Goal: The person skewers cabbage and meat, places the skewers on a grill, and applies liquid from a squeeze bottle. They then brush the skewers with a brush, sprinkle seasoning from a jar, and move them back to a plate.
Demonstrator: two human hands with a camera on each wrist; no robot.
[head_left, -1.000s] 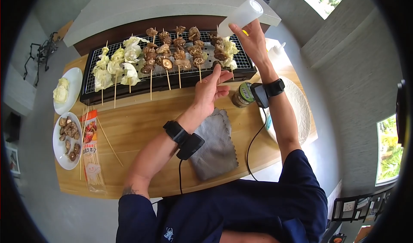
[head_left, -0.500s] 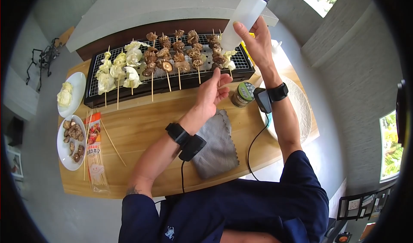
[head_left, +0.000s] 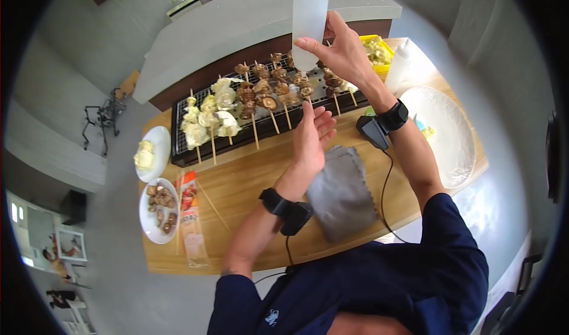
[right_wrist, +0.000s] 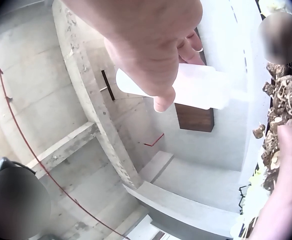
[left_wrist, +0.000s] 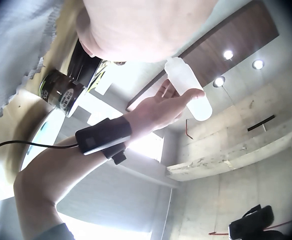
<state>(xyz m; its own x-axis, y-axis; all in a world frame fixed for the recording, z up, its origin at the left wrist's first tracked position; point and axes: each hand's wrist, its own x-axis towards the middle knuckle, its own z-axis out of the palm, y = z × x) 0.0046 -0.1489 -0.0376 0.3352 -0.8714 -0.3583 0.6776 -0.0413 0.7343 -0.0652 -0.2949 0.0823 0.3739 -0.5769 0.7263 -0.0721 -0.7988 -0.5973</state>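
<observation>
My right hand [head_left: 349, 56] grips a translucent white squeeze bottle [head_left: 309, 24], tipped upside down above the black grill [head_left: 178, 139]. The bottle's nozzle points down at the mushroom skewers [head_left: 269, 102] toward the grill's right half. In the right wrist view, thumb and fingers wrap the bottle [right_wrist: 198, 87]. At the grill's front edge, my left hand [head_left: 311, 142] is held with its fingers loosely extended and its thumb up near a skewer stick. Cabbage skewers [head_left: 225, 95] lie on the grill's left part, with more cabbage at the right end, partly hidden by the right hand.
A grey cloth [head_left: 344, 199] lies on the table by a green-lidded jar [left_wrist: 61, 92]. Rightward are a large plate [head_left: 456, 145], another squeeze bottle [head_left: 398, 67] and a yellow basket [head_left: 382, 69]. Leftward are plates of cabbage [head_left: 144, 155] and mushrooms [head_left: 160, 199], plus a skewer packet [head_left: 192, 228].
The head view has turned. My right hand has moved the bottle leftward from the right-end skewers and tipped it more vertical. My left hand stays at the grill's front, shifted slightly left along it.
</observation>
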